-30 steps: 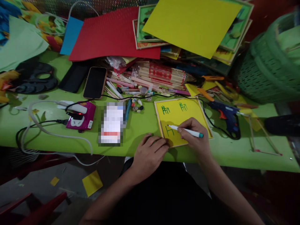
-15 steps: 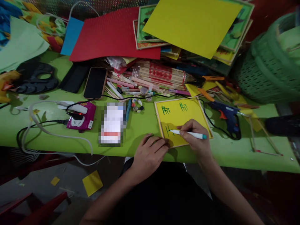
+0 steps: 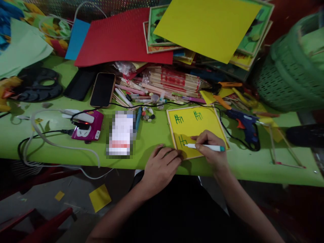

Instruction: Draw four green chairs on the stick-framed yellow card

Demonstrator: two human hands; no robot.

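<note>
A yellow sheet (image 3: 202,126) edged with thin wooden sticks lies near the table's front edge. Two small green chair drawings are in its upper half, and a third figure of green lines (image 3: 182,141) is at its lower left. My right hand (image 3: 211,148) pinches a white felt-tip pen (image 3: 209,147) with a green end, its tip on or just above the lines of that third figure. My left hand (image 3: 163,165) lies flat with fingers loosely spread, its fingertips at the sheet's lower left corner, holding nothing.
A blue glue gun (image 3: 243,126) and its black cord lie right of the sheet. Leftward are a blurred-out bright phone (image 3: 121,133), a magenta power socket (image 3: 88,130) and a dark phone (image 3: 103,89). Behind are bundled sticks (image 3: 174,81), a red sheet (image 3: 121,40) and a green basket (image 3: 280,72).
The pen tip has moved slightly down within the third figure, my right hand shifting with it. A few more short green strokes show there. My left hand stays in place.
</note>
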